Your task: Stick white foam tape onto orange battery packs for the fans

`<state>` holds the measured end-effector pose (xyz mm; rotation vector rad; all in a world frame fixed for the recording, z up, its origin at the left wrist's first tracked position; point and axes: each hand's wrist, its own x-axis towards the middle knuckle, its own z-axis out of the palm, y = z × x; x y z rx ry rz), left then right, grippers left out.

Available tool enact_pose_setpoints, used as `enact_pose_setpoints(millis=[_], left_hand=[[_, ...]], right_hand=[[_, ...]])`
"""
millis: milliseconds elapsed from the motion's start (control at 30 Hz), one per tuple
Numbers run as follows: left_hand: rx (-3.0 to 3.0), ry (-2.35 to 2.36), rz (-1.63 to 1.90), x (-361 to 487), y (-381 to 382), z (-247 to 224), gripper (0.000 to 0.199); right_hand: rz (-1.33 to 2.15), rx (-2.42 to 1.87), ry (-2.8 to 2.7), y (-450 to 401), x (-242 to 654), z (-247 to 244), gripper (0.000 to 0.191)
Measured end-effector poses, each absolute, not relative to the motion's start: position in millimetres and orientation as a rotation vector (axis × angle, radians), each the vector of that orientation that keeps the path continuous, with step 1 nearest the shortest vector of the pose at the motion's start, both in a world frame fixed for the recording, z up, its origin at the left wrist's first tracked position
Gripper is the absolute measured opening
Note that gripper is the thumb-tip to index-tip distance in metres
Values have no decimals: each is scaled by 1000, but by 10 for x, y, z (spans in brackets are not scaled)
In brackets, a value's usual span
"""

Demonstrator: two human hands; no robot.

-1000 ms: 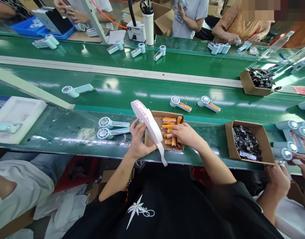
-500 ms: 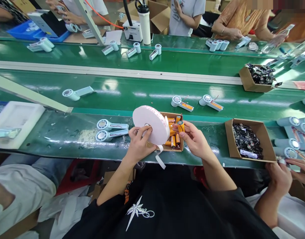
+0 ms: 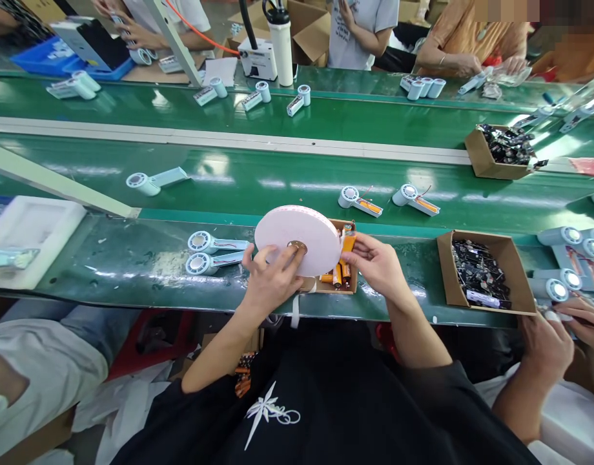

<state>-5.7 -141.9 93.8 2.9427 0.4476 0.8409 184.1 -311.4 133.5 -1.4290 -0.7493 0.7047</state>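
Observation:
A large white roll of tape (image 3: 287, 236) is held by my left hand (image 3: 272, 278), its fingers at the brown core. From its lower side hangs a loose strip of tape (image 3: 296, 311). Between the thumb and fingers of my right hand (image 3: 377, 265) is an orange battery (image 3: 348, 242), close to the roll's right edge. Beneath and behind the roll, partly hidden, stands a cardboard box (image 3: 351, 287) with several orange cells inside. To the left, two light blue fan units (image 3: 204, 263) lie on the green bench.
A box of black parts (image 3: 522, 284) sits at the right, beside another person's hands (image 3: 549, 339). More fan units (image 3: 349, 197) rest on the green belt (image 3: 258, 181). At the left lies a white foam tray (image 3: 67, 216). Several people work across the line.
The tape roll has turned flatter and shifted toward the battery; its loose strip now hangs straighter. My right hand has moved slightly left and down. Fan units on the near belt have slid right.

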Motion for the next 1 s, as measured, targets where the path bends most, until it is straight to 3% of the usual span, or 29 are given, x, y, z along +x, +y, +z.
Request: enact_pose_setpoints(millis=[133,233,333,567,833,1000], left_hand=[[2913,572,1032,75,-1754,918,66],[2861,538,970,96,-1997,914,66],[2837,530,882,130,-2017,1006,63],[2849,385,601,468,-1694,1271,81],[2775,288,652,406,-1948,955,78],[2791,-24,643,181,-2149,868,68]], right_hand=[[335,-1038,-266,-2889,1608,1066,41],[427,-935,-184,-2912,1744,1004,42],[407,-914,-216,-3080,2111,1100,38],[182,-929,-273,-3158,2353,1270,39],[171,-973,-228,-3077,1834,1078,47],[115,-1033,-305,-3257,2278,1192,42]])
